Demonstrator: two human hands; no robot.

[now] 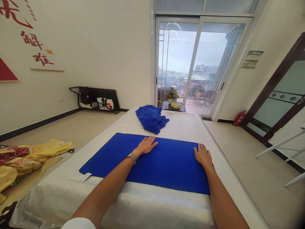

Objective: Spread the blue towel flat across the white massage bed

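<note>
On the near part of the pale mattress (186,122) a blue cloth (166,165) lies spread flat, its white tag (86,177) sticking out at the left. The left hand (147,145) rests on it palm down, fingers extended, by the edge facing the mattress's far end; the right hand (203,155) lies just as flat at the corner nearest the mattress's right side. Farther up the mattress sits a crumpled blue heap (151,118), probably fabric, though its folds blur together from here.
</note>
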